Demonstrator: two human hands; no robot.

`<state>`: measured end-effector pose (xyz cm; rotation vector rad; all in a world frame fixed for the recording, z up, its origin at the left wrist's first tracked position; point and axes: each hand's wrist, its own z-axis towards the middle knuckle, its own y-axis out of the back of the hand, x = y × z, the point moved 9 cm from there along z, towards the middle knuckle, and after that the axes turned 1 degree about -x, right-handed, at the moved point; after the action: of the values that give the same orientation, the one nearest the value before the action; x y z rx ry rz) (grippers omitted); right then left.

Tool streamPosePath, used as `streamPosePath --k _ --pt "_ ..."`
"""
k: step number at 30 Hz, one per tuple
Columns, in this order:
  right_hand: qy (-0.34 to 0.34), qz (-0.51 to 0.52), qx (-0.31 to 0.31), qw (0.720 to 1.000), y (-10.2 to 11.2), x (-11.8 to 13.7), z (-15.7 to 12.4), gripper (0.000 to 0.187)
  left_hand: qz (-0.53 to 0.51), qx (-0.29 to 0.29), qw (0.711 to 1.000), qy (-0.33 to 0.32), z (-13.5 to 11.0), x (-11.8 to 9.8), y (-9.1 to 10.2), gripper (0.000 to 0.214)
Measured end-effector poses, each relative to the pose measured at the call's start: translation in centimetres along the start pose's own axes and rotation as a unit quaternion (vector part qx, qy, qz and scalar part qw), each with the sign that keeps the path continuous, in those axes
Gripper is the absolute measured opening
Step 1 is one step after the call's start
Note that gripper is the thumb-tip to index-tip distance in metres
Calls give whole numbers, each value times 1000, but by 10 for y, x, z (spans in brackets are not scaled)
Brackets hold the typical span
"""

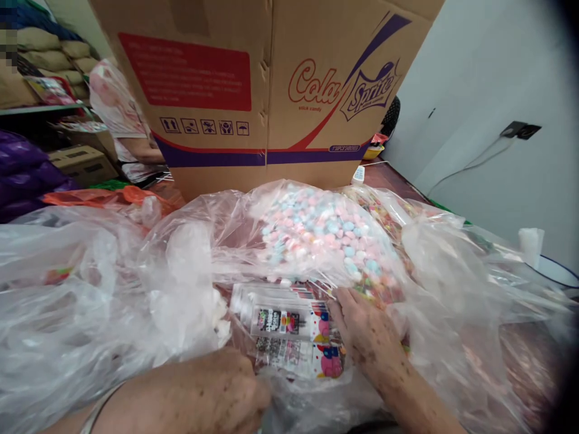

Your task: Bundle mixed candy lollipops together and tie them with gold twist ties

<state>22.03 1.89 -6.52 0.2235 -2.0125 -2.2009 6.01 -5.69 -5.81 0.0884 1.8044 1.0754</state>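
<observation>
A big clear plastic bag [136, 283] lies in front of me, full of small pink, blue and white candies [316, 232]. Clear plastic bottles with printed labels [289, 334] lie side by side at the bag's near end. My right hand [368, 337] rests palm down on the right ends of the bottles, fingers pointing left under the plastic. My left hand [217, 392] is low in the view, its fingers curled on the plastic film just left of the bottles.
A large cardboard box [266, 90] printed "Cola Sprite" stands right behind the bag. Another person in a patterned top [117, 114] sits at the back left near cartons and sacks. A white wall with a socket [520, 129] is on the right.
</observation>
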Motion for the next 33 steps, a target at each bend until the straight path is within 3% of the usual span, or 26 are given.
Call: streamPosePath --k 3,6,8,12,15,19,22,25,28,30,33 --pt "-38 -47 32 998 1 -9 3 14 140 -81 987 14 22 1 30 20" --pt "-71 -87 34 993 12 -20 5 15 318 -212 923 43 45 7 70 34" --pt "-83 -103 24 991 21 -27 6 16 359 -256 894 82 57 24 88 44" --pt "-83 -109 -26 990 40 -40 14 15 325 -254 898 152 71 69 115 23" --pt "-80 -111 -77 988 50 -51 28 29 305 -253 895 204 79 97 143 12" --pt "-95 -113 -77 986 38 -73 54 29 276 -272 876 288 88 136 176 28" --pt "-72 -110 -43 990 22 -83 70 22 287 -296 859 303 91 151 181 32" --pt "-38 -93 -26 995 20 -83 75 25 311 -298 863 264 94 141 168 33" --pt "-37 -80 -36 995 31 -78 72 28 337 -292 873 196 93 104 150 57" --pt "-67 -79 -25 994 36 -77 67 28 356 -299 872 155 88 74 141 69" --pt "-137 -96 16 986 37 -81 59 29 381 -336 858 73 71 32 130 59"
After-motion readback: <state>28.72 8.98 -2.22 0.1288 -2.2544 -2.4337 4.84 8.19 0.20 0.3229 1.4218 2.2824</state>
